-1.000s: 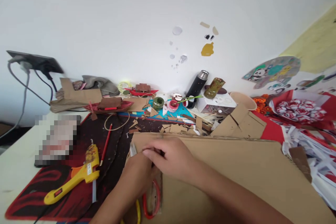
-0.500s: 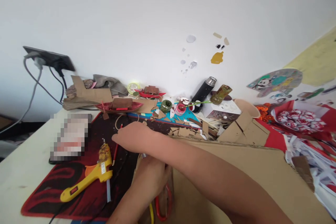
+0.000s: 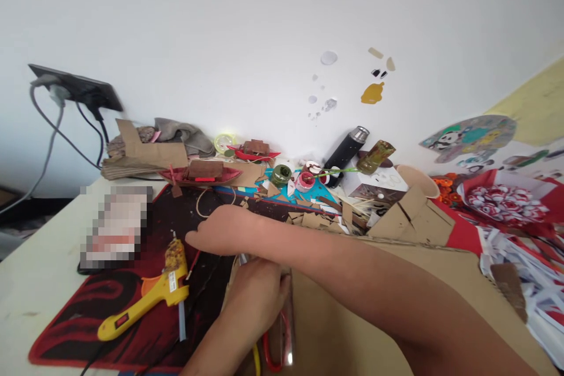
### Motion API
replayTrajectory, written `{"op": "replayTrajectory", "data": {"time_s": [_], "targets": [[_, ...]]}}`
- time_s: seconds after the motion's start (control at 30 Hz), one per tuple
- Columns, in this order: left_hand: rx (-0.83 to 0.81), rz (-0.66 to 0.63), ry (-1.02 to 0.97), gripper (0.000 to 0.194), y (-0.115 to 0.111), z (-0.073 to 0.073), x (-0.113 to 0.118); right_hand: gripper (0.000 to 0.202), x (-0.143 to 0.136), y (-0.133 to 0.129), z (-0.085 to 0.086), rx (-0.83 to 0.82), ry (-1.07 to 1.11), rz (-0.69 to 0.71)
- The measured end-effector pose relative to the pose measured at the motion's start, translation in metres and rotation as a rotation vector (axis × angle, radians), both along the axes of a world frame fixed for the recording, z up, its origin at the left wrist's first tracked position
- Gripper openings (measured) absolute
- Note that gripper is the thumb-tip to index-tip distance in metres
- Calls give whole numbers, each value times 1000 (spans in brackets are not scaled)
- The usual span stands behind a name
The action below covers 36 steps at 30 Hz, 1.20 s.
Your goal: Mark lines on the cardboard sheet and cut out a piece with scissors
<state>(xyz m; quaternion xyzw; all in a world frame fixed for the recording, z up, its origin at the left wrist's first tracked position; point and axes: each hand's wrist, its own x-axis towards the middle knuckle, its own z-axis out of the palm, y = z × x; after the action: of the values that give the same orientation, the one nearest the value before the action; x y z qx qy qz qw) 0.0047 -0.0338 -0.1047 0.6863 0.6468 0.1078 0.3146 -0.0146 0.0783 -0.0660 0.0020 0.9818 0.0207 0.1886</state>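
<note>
My left hand [image 3: 255, 294] is closed low over the brown cardboard [image 3: 339, 311], its grip hidden from above. A narrow shiny strip [image 3: 288, 335] shows beside its thumb, and a small metallic piece [image 3: 243, 258] pokes out past its knuckles. Just below it lie a red looped handle [image 3: 267, 352] and a yellow one [image 3: 257, 359]. Crossing above the left hand, my right forearm reaches leftward. My right hand [image 3: 224, 229] is closed, with the inside of its fingers out of sight. Close to its thumb is a thin red pencil [image 3: 192, 264], partly hidden; I cannot tell whether it is held.
A yellow glue gun [image 3: 145, 305] lies on the dark red mat [image 3: 74, 335], near a blurred phone [image 3: 118, 226]. Behind are red model boats [image 3: 202, 173], paint jars [image 3: 281, 175], cardboard scraps [image 3: 317, 220] and a black flask [image 3: 348, 147]. Paper flowers [image 3: 504, 202] stand right.
The view has shifted slightly. My left thumb now shows more, with more of the shiny strip visible beside it. My right hand stays in nearly the same place, still closed.
</note>
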Motion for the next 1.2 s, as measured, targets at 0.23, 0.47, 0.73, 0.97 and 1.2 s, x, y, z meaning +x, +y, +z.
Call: {"op": "replayTrajectory", "data": {"time_s": [0.23, 0.47, 0.73, 0.97, 1.2], "targets": [[-54, -3, 52, 35, 2, 6, 0, 15, 12, 10, 6, -47, -26, -115], [-94, -32, 72, 55, 4, 6, 0, 27, 28, 21, 11, -18, 211, -272], [-132, -53, 94, 35, 6, 0, 0, 17, 87, -2, 18, -865, 923, -859], [-134, -68, 98, 58, 7, -4, -1, 31, 185, -45, 1, -1535, 1192, -1204], [-159, -42, 130, 78, 10, -11, -1, 43, 247, -82, -35, -1778, 1446, -1423]]}}
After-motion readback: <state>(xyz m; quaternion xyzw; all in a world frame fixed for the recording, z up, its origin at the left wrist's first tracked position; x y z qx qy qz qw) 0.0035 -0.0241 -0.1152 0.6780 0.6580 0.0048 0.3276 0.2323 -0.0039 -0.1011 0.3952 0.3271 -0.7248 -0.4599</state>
